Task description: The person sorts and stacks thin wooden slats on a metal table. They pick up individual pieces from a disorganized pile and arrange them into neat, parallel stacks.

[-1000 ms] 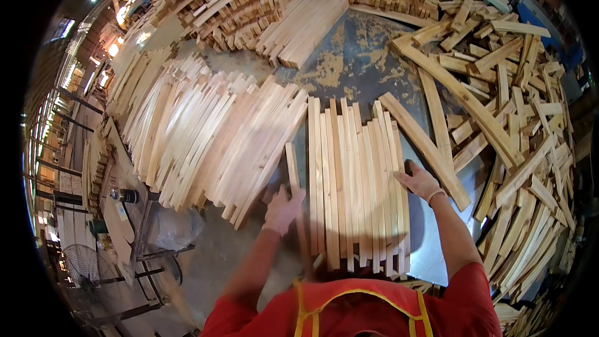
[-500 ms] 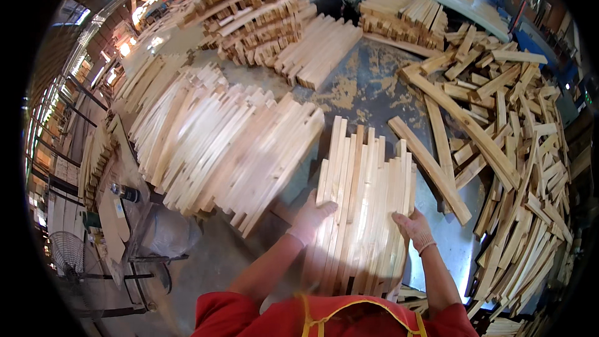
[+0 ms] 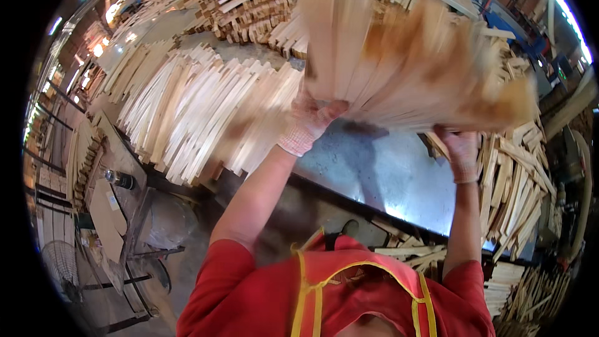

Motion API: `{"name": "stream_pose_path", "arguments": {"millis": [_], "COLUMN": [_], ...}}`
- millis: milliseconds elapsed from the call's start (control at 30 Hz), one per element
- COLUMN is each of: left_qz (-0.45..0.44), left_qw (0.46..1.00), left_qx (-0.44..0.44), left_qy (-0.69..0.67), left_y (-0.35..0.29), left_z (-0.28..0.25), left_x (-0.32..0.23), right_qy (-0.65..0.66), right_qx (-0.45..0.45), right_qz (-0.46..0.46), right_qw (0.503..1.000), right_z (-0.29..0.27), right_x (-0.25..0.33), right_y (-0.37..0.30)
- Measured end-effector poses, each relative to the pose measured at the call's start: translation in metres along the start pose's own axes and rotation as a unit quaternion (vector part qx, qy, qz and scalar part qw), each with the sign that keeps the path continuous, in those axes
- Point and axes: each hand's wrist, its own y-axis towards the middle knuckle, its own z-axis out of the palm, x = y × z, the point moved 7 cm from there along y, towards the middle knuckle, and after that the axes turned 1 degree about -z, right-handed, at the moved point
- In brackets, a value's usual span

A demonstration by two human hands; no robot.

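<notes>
Wooden slats point(image 3: 390, 87), fanned, are pinched between left hand point(image 3: 314, 115) and right hand point(image 3: 462, 146); uneven side pressure could spill them.

Brown-patched pale tan wood strips point(image 3: 387, 81), yellow-edged red apron point(image 3: 368, 256)

Left hand point(image 3: 311, 117), right hand point(image 3: 460, 147) seemingly curled
</notes>
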Motion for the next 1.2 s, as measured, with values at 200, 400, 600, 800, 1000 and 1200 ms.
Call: {"name": "stream_pose_path", "arguments": {"millis": [200, 400, 600, 800, 1000, 1200], "left_qz": [-0.056, -0.106, -0.007, 0.034, -0.035, -0.059], "left_qw": [0.933, 0.575, 0.778, 0.857, 0.848, 0.794], "left_qx": [0.090, 0.275, 0.088, 0.075, 0.043, 0.077], "left_qy": [0.344, 0.763, 0.622, 0.509, 0.528, 0.600], "left_y": [-0.090, -0.096, -0.130, -0.229, -0.153, -0.118], "left_z": [-0.034, -0.046, -0.034, 0.031, 0.092, 0.117], "left_x": [0.157, 0.187, 0.109, 0.089, 0.109, 0.139], "right_qy": [0.240, -0.471, -0.095, 0.302, -0.205, -0.324], "right_qx": [0.095, 0.345, 0.176, 0.228, 0.279, 0.294], "right_qz": [0.315, 0.120, 0.316, 0.288, 0.063, -0.076], "right_qw": [0.913, 0.803, 0.927, 0.880, 0.936, 0.896], "right_z": [0.109, 0.171, 0.121, 0.165, 0.165, 0.227], "right_x": [-0.201, -0.173, -0.218, -0.170, -0.175, -0.221], "right_y": [-0.136, -0.178, -0.177, -0.155, 0.018, 0.139]}}
